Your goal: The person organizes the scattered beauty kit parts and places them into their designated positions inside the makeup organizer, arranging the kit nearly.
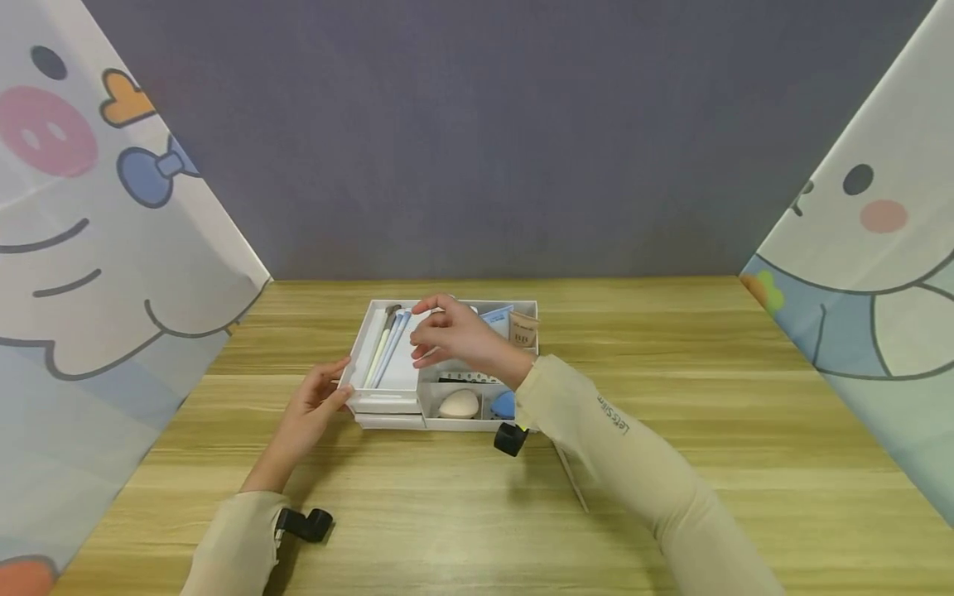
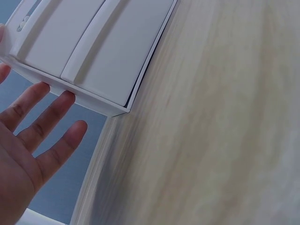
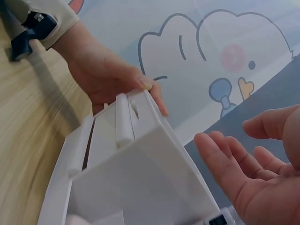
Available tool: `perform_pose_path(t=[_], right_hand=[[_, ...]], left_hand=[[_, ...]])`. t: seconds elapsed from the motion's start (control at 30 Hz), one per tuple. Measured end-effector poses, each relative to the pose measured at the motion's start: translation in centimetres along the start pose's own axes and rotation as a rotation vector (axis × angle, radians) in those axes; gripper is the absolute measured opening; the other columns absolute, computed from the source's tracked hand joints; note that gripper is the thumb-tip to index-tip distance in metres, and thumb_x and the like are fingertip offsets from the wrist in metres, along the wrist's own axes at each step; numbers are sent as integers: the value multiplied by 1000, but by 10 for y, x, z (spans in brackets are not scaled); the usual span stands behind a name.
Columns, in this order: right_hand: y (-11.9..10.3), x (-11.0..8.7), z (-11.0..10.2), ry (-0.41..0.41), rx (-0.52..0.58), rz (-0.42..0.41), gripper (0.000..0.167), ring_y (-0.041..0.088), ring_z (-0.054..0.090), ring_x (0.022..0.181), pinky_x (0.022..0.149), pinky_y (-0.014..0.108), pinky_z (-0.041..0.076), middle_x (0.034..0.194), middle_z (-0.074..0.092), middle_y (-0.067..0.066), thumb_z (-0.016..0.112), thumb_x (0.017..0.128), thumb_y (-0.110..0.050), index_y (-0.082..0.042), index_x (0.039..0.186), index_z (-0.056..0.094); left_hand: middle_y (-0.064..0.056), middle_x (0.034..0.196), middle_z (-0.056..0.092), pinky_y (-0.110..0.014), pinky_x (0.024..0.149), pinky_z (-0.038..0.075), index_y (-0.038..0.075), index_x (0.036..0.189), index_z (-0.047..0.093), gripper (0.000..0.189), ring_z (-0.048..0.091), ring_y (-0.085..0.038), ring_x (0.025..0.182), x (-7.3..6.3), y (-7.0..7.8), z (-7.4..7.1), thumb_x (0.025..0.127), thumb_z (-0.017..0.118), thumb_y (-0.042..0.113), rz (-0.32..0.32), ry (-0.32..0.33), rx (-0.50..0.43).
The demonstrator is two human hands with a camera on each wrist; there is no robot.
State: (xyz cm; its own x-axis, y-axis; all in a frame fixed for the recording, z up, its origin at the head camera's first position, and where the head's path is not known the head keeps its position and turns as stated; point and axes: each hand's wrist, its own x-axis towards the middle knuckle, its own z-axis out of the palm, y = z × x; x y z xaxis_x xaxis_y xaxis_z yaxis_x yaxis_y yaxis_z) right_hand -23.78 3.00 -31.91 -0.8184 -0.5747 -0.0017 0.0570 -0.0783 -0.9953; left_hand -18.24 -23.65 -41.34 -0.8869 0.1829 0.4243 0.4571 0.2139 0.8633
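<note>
A white makeup organizer box with compartments stands on the table. My left hand holds its near left corner, thumb at the front and fingers along the side. In the left wrist view those fingers touch the box's side wall. Over the box's middle hovers my right hand, fingers loosely bent with nothing between them. Makeup brushes lie in the upper left tray. A beige makeup sponge and a blue sponge sit in front compartments, the blue one partly hidden by the right sleeve.
Behind my right hand, a brown tube marked BB and a light blue packet stand in the back right compartment. A thin stick lies on the wooden table near my right forearm. A grey wall rises beyond the table.
</note>
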Motion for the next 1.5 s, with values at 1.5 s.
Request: perform_pose_path(t=[1.5], right_hand=[[46, -117, -100, -63, -250, 6, 35, 23, 66, 78, 73, 44, 59, 92, 60, 10, 54, 95, 4, 17, 125, 39]], left_hand=[[19, 116, 60, -20, 69, 53, -9, 132, 47, 35, 60, -1, 91, -1, -2, -1, 98, 52, -9, 3, -3, 21]])
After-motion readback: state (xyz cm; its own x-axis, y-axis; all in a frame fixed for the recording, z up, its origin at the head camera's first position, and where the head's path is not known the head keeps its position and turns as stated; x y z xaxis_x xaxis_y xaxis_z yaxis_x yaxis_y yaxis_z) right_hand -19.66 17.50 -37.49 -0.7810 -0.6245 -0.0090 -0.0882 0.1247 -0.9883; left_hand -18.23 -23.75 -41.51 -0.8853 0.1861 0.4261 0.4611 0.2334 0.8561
